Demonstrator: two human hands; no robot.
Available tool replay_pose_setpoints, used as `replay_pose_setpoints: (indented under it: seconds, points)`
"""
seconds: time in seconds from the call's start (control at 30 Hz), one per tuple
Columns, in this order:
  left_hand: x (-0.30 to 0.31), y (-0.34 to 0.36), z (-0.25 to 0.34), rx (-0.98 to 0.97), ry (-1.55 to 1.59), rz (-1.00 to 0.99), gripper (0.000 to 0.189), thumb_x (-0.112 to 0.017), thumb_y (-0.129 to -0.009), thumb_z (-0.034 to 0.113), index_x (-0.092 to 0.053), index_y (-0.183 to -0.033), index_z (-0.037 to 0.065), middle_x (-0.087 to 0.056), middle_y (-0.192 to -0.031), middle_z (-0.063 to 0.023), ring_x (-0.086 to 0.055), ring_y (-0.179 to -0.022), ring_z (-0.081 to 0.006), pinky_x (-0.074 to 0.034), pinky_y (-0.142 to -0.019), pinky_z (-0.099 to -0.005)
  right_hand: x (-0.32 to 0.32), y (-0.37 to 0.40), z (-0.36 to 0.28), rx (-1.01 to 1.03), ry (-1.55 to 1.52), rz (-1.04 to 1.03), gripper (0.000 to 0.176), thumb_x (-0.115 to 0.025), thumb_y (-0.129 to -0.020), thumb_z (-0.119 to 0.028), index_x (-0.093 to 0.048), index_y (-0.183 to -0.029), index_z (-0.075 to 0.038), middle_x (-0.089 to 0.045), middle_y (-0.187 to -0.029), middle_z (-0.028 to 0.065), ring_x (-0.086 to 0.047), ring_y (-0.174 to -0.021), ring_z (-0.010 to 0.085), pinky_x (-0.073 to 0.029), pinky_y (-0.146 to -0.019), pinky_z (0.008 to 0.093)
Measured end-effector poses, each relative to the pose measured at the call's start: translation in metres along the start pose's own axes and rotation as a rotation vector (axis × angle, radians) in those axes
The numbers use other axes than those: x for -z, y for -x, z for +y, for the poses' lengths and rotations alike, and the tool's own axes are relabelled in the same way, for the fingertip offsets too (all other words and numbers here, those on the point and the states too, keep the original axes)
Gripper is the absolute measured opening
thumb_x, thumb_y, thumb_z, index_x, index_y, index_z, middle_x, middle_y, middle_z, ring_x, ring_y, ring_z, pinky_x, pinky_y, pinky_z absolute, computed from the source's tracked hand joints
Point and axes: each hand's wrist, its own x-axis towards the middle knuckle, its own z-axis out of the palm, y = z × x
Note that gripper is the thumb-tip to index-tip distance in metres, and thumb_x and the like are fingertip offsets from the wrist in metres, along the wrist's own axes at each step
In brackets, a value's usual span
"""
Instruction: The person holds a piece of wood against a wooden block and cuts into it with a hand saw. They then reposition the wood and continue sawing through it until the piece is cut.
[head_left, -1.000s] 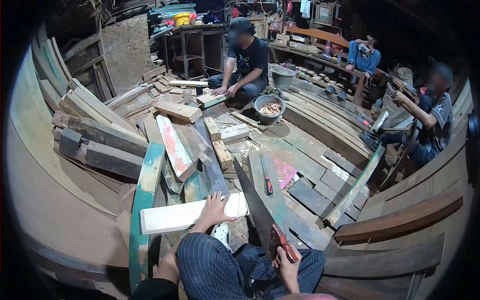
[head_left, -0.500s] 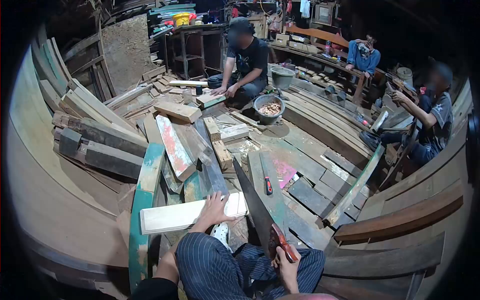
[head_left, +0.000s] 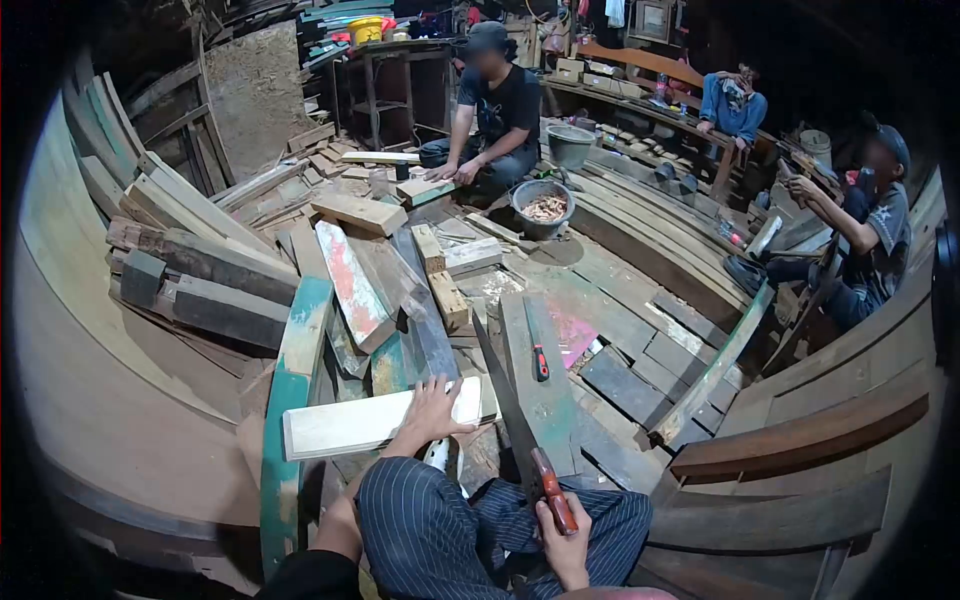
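Note:
My left hand (head_left: 435,410) presses on a pale wooden board (head_left: 345,427), its fingers spread over the top near the right end. A darker edge of wood shows under that end. My right hand (head_left: 563,535) is wrapped round the red-brown handle of a handsaw (head_left: 508,405), above my right knee. The blade points up and away, just right of the board and apart from it. A red-handled tool (head_left: 540,362) lies on a plank right of the blade.
A green-painted beam (head_left: 280,460) runs at the left, beside stacked timber (head_left: 225,305). One person (head_left: 495,120) sits ahead near a bucket of wood chips (head_left: 543,208). Two more people (head_left: 735,105) (head_left: 868,230) sit at the right. A brown beam (head_left: 800,435) lies at near right.
The right end of the pale board looks shorter and shows dark wood beneath it. The saw has turned, its handle now more side-on, and my right hand has shifted slightly left.

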Motion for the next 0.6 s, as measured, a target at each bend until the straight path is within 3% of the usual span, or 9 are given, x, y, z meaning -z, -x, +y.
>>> replay_pose_setpoints:
  seconds: [0.17,0.4,0.6]
  points:
    - [0.003,0.0,0.002,0.036,0.017,-0.019,0.114,-0.071,-0.07,0.077,-0.042,-0.154,0.005,-0.042,-0.144,-0.0297,-0.038,-0.138,-0.0465,-0.028,-0.113,-0.0606,0.019,0.022,-0.013,-0.08,-0.014,0.031,0.016,-0.072,-0.095,-0.008,-0.061,-0.102,0.001,-0.059,-0.068,0.0015,-0.057,-0.051,0.0075,-0.045,-0.047,0.0228]
    - [0.005,0.003,0.003,0.005,0.022,0.056,0.112,-0.075,-0.068,0.075,-0.046,-0.15,0.004,-0.048,-0.135,-0.0256,-0.044,-0.13,-0.0442,-0.034,-0.106,-0.0575,0.038,0.044,-0.005,-0.117,-0.105,0.107,0.016,-0.072,-0.093,-0.006,-0.061,-0.102,0.003,-0.062,-0.069,0.0049,-0.058,-0.05,0.0099,-0.047,-0.048,0.0243]
    - [0.004,0.003,0.003,0.007,0.019,0.042,0.111,-0.076,-0.068,0.073,-0.047,-0.15,0.003,-0.047,-0.138,-0.0271,-0.044,-0.131,-0.0451,-0.033,-0.107,-0.0582,0.059,0.055,-0.002,-0.02,0.001,0.083,0.015,-0.074,-0.091,-0.004,-0.062,-0.097,0.003,-0.063,-0.064,0.0061,-0.06,-0.049,0.0104,-0.048,-0.047,0.0253]
